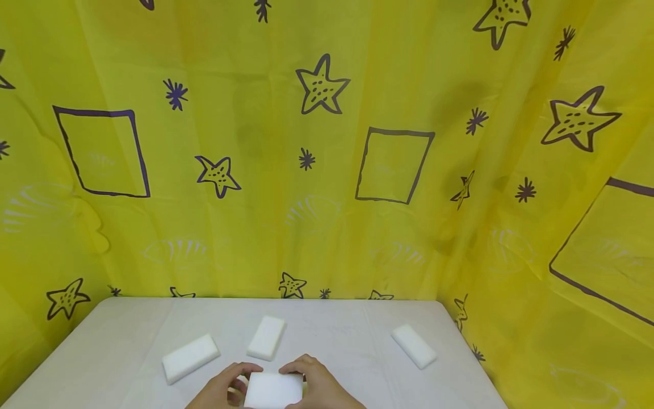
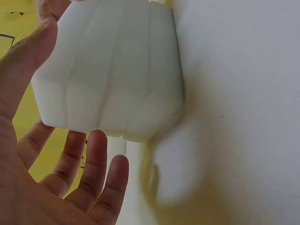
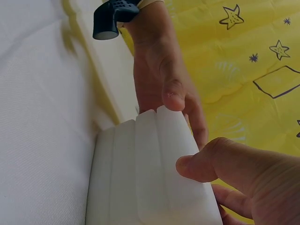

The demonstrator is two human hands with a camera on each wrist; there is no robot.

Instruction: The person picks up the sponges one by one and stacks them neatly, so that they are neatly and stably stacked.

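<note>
our left hand (image 1: pixel 221 391) and right hand (image 1: pixel 324 387) pinch the white block stack (image 1: pixel 274 391) on the table (image 1: pixel 347 335) between thumbs and fingers, the left's lower fingers spread; we'd best press evenly, squaring its stepped layers without tipping it.

The right hand (image 3: pixel 253 176) and left hand (image 3: pixel 161 70) grip a stack of four white foam blocks (image 3: pixel 145 173) on the worktop (image 3: pixel 37 117).
</note>
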